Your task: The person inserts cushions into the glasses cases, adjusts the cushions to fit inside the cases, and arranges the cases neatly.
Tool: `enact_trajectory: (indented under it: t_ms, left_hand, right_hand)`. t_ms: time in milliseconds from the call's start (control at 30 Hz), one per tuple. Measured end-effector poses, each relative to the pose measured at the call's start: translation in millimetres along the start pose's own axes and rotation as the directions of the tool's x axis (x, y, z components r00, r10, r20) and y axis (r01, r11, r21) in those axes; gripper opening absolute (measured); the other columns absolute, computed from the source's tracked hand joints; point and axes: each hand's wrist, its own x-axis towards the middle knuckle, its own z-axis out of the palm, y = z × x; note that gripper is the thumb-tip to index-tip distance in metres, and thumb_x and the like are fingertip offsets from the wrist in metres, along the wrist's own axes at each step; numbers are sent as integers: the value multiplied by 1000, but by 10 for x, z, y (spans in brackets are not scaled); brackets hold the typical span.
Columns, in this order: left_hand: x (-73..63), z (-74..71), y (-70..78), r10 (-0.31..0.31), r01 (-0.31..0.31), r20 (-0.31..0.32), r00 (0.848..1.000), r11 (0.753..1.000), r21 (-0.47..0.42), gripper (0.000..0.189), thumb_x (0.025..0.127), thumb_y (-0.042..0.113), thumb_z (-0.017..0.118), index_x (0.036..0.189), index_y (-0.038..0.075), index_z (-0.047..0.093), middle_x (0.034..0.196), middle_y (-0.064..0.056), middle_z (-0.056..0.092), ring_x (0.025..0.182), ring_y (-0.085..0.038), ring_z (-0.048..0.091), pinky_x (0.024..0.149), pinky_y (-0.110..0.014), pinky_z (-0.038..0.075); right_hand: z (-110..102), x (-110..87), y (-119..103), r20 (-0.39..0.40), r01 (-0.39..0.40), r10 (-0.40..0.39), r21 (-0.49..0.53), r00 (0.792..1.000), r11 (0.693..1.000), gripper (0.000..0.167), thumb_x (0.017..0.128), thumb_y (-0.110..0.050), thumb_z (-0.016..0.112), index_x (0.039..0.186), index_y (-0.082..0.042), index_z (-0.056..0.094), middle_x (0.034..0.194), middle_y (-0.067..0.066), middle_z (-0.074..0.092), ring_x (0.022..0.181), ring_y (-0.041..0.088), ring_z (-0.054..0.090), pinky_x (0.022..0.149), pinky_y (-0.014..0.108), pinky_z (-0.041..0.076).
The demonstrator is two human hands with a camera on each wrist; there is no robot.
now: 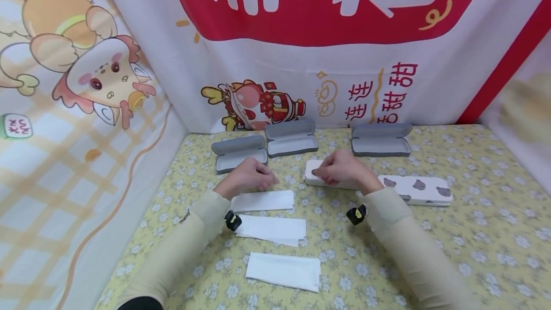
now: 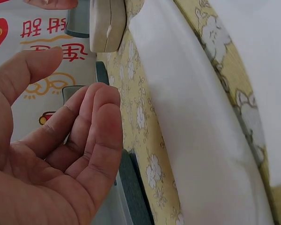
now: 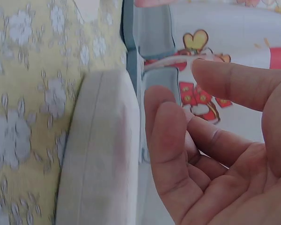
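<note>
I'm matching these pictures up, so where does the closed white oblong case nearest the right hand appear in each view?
Head: white oblong case just right of centre, partly behind the right hand.
Left wrist: case at top edge, left of centre.
Right wrist: case left of centre, running off the bottom.
Shared landmark: yellow, white-flowered cloth under it.

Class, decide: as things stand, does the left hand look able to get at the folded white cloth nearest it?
Probably yes: the left hand appears empty and is close to that cloth, with nothing visible between them.
</note>
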Motion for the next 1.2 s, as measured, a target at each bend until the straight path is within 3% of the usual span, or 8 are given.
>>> enact_trajectory:
  t_ms: [367, 600, 833, 1200]
  left_hand:
    - [-194, -186, -201, -52, 50, -51, 997, 998, -34, 14, 90, 20, 78, 100, 10, 80, 103, -5, 74, 91, -21, 67, 86, -43, 55]
    - [-369, -302, -376, -8, 6, -88, 996, 1000, -18, 19, 90, 21, 78, 102, 7, 80, 106, -6, 73, 91, -21, 68, 84, -43, 56]
    - [-368, -372, -509, -41, 45, -123, 992, 999, 24, 15, 88, 25, 80, 96, 13, 81, 103, -3, 74, 87, -21, 67, 80, -41, 56]
    - [-409, -398, -679, -44, 46, -137, 990, 999, 15, 19, 86, 18, 82, 101, 7, 79, 99, -4, 74, 81, -20, 66, 74, -39, 56]
  right_hand:
    - [338, 126, -133, 40, 20, -18, -65, 999, 998, 32, 92, -25, 74, 75, 2, 75, 69, 15, 69, 66, 31, 68, 68, 43, 58]
    - [564, 238, -197, 98, 21, -17, -37, 995, 999, 28, 92, -23, 75, 80, 2, 77, 70, 13, 70, 64, 25, 66, 66, 41, 58]
    - [657, 254, -225, 92, -14, 19, -63, 996, 998, 24, 93, -21, 74, 82, 0, 78, 72, 13, 71, 65, 27, 69, 64, 39, 59]
    - [826, 310, -152, 47, -67, 74, -142, 996, 988, 17, 92, -18, 75, 79, -7, 76, 65, 9, 69, 56, 21, 66, 54, 34, 56]
